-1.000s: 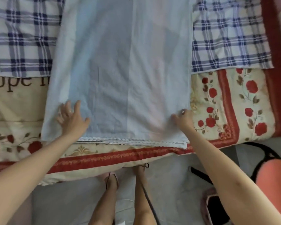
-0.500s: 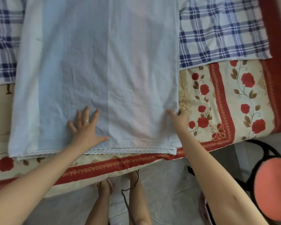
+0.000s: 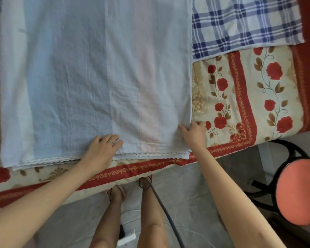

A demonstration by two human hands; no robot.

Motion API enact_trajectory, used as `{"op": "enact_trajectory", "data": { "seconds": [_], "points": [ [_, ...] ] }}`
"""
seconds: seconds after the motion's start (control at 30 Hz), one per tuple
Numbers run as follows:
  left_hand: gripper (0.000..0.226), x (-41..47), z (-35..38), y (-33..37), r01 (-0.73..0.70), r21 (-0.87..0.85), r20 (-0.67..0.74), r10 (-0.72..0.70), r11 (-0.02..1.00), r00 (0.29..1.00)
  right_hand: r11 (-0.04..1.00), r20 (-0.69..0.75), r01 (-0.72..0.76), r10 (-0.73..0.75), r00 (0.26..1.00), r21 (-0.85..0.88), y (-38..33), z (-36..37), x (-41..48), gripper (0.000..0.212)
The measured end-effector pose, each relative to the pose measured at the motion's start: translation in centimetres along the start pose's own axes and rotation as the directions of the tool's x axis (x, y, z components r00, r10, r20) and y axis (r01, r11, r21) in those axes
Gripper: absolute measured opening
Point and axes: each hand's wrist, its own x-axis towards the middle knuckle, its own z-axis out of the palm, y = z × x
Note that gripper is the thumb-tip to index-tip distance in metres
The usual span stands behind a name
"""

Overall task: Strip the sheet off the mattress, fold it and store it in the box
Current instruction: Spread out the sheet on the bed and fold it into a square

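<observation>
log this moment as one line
phase: folding | sheet: folded, flat on mattress | left hand: rests on sheet | right hand: pinches its right edge

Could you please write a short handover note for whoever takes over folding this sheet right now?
Left hand rests flat on the pale blue folded cotton sheet, near its lace-trimmed front edge. Right hand is at the sheet's right edge, thumb on top; whether it pinches is unclear.
The sheet lies flat on the red-and-cream floral bed cover, partly over a blue-and-white checked cloth.
Done: sheet stripped and folded into several layers.
Left: fold it smaller, then store it in the box, which is not in view.
</observation>
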Motion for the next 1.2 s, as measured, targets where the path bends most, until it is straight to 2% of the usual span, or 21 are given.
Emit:
{"op": "enact_trajectory", "data": {
  "seconds": [0.03,0.13,0.23,0.3,0.37,0.53,0.7,0.8,0.9,0.93,0.97,1.0,1.03,1.07,1.1,1.13,1.17,1.2],
  "points": [
    [0.069,0.0,0.2,0.2,0.01,-0.029,-0.023,-0.011,1.0,1.0,1.0,0.021,-0.006,0.006,1.0,0.002,0.0,-0.2,-0.1,0.037],
    [0.056,0.3,0.0,0.5,0.075,-0.075,-0.02,-0.077,0.994,0.997,0.984,0.071,-0.039,0.027,0.997,0.176,0.3,-1.1,-0.5,0.024],
    [0.055,0.7,-0.2,0.5,0.119,-0.062,0.034,-0.117,0.991,0.992,0.992,-0.017,0.049,-0.048,0.999,0.116,1.2,-1.9,-1.1,0.031],
    [0.057,0.8,-0.2,0.5,0.11,-0.045,0.03,-0.109,0.993,0.994,0.993,0.011,0.067,-0.069,0.998,0.092,1.6,-1.9,-1.6,0.026],
    [0.057,0.9,-0.2,0.2,0.095,-0.042,0.021,-0.094,0.995,0.995,0.99,0.044,0.042,-0.048,0.998,0.138,1.9,-1.8,-1.9,0.024],
    [0.044,-0.1,-0.9,-0.2,0.062,-0.065,-0.016,-0.063,0.996,0.998,0.91,0.053,-0.049,0.03,0.998,0.411,2.6,-1.4,-2.9,0.016],
    [0.045,-0.7,0.5,0.2,0.072,-0.122,-0.029,-0.076,0.99,0.997,0.914,0.045,-0.098,0.088,0.995,0.395,2.6,1.0,-4.2,0.019],
    [0.045,-0.5,1.0,0.1,0.066,-0.177,0.029,-0.062,0.982,0.998,0.951,0.011,-0.182,0.185,0.983,0.251,2.0,1.6,-4.5,0.022],
    [0.024,-1.3,0.6,-1.2,0.086,-0.338,0.158,-0.033,0.937,0.987,0.949,-0.044,-0.313,0.311,0.949,-0.046,-0.7,1.6,-3.6,0.048],
    [0.014,-1.5,0.0,-1.8,0.121,-0.399,0.206,-0.04,0.909,0.978,0.941,-0.119,-0.271,0.251,0.961,-0.203,-2.0,1.7,-3.4,0.061],
    [0.01,-1.6,-0.7,-2.3,0.147,-0.452,0.177,-0.074,0.88,0.981,0.932,-0.186,-0.167,0.111,0.976,-0.322,-3.6,1.7,-3.3,0.069],
    [0.014,-2.1,-1.2,-3.3,0.173,-0.484,0.056,-0.167,0.858,0.984,0.924,-0.217,-0.002,-0.087,0.972,-0.383,-5.3,2.3,-3.3,0.074],
    [0.021,-2.7,-1.3,-5.0,0.241,-0.489,-0.117,-0.337,0.838,0.934,0.898,-0.195,0.177,-0.273,0.942,-0.402,-7.5,3.3,-3.3,0.076],
    [0.028,-3.1,-1.3,-6.6,0.373,-0.5,-0.234,-0.536,0.782,0.811,0.86,-0.125,0.316,-0.392,0.911,-0.4,-9.5,4.0,-3.6,0.077],
    [0.037,-3.7,-1.3,-8.4,0.544,-0.536,-0.247,-0.736,0.645,0.63,0.82,-0.023,0.421,-0.465,0.885,-0.387,-11.5,4.7,-3.7,0.078],
    [0.048,-4.7,-1.3,-10.3,0.688,-0.585,-0.158,-0.893,0.429,0.422,0.774,0.104,0.506,-0.508,0.855,-0.382,-13.3,5.6,-3.8,0.079],
    [0.057,-6.3,-1.0,-12.5,0.767,-0.613,-0.024,-0.975,0.19,0.222,0.724,0.234,0.575,-0.526,0.818,-0.382,-15.5,6.8,-4.2,0.083],
    [0.06,-7.4,-0.5,-14.0,0.781,-0.624,0.117,-0.989,-0.004,0.088,0.676,0.341,0.623,-0.523,0.781,-0.393,-16.8,7.7,-4.5,0.089]
  ]
}}
